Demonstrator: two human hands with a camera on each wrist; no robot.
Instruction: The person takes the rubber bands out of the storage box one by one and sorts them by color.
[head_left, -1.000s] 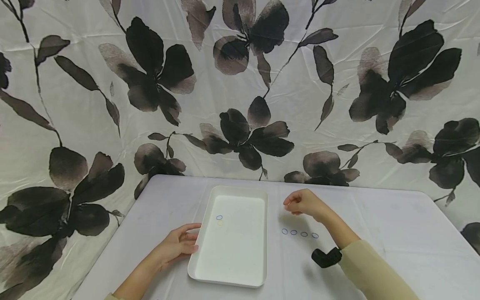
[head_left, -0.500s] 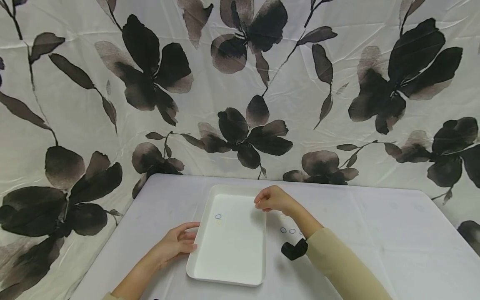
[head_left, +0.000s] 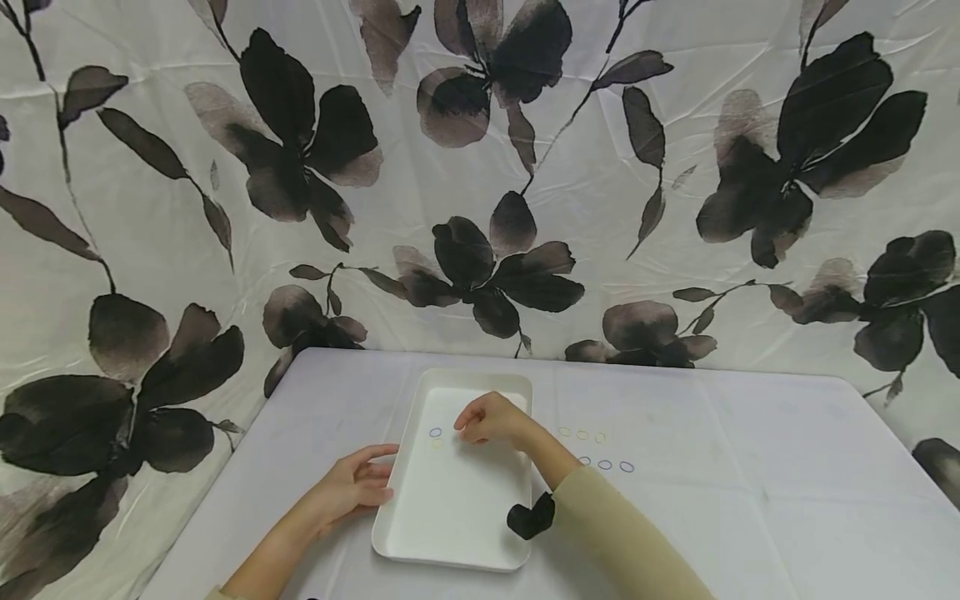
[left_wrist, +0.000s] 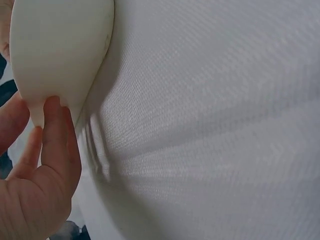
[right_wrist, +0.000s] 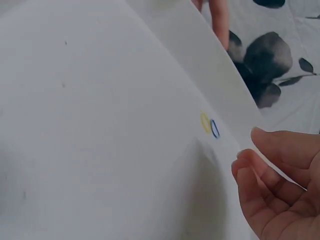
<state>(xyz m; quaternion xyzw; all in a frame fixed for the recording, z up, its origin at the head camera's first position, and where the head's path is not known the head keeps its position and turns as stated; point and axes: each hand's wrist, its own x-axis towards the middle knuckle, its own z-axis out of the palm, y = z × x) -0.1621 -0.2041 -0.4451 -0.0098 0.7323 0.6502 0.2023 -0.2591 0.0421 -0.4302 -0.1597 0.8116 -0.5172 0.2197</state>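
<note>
A shallow white tray (head_left: 480, 508) lies on the table, with a small blue ring (head_left: 435, 432) and a yellow ring (head_left: 437, 443) side by side inside. The left hand (head_left: 351, 486) touches the tray's left side; its fingertips meet the outer wall in the left wrist view. Over the tray, just right of the two rings, hovers the right hand (head_left: 491, 418). Its fingers curl toward the thumb (right_wrist: 280, 146) in the right wrist view, but nothing between them can be made out. Right of the tray are a row of pale yellow rings (head_left: 582, 435) and a row of blue rings (head_left: 604, 465), partly hidden by the right arm.
A white cloth covers the table (head_left: 720, 500). Behind it hangs a white curtain (head_left: 420, 192) printed with dark flowers. A black wrist device (head_left: 531, 517) sits by the right sleeve, over the tray's right edge.
The right hand has moved left, from above the table beside the tray to over the rings in the tray. The yellow row has come into view. The left hand stays at the tray.
</note>
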